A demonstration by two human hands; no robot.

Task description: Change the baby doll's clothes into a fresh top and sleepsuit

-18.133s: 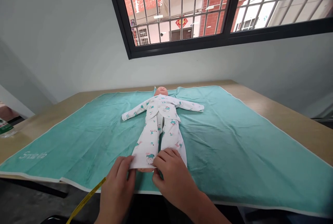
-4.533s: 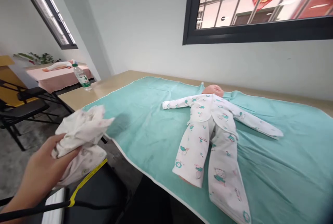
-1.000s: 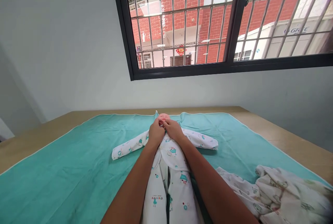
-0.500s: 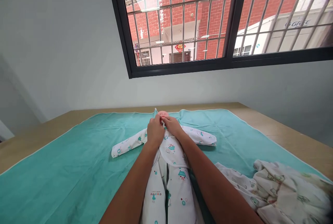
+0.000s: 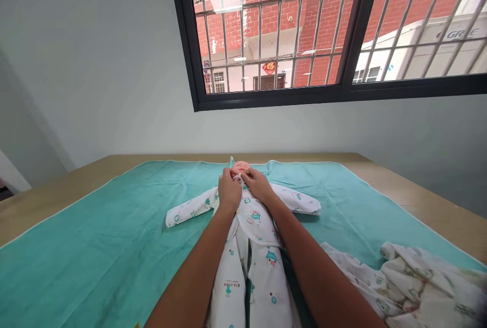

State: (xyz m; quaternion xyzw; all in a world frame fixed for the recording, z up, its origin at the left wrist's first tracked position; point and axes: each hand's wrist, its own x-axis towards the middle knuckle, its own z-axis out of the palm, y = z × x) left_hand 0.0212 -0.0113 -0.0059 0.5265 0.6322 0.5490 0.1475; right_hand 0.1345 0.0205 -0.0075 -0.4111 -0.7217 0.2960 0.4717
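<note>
A baby doll [image 5: 241,166] lies on its back, dressed in a white top [image 5: 255,219] with small green and red prints. Its sleeves stretch out to both sides, and matching white trousers [image 5: 266,287] run toward me. At the doll's neck, my left hand [image 5: 229,188] pinches a thin white tie string [image 5: 238,177]. My right hand [image 5: 256,183] is closed at the same string from the other side, its fingertips close to those of the left. Part of the string is hidden by my fingers.
Beneath the doll a turquoise cloth [image 5: 125,236] covers most of a wooden table [image 5: 426,206]. Crumpled printed baby clothes [image 5: 411,282] lie at the front right. Behind the table stand a pale wall [image 5: 114,89] and a dark-framed window [image 5: 274,99] with bars.
My hands have drawn slightly apart at the neck, and a white loop of string now shows between them. The view has shifted a little; the doll and clothes lie as before.
</note>
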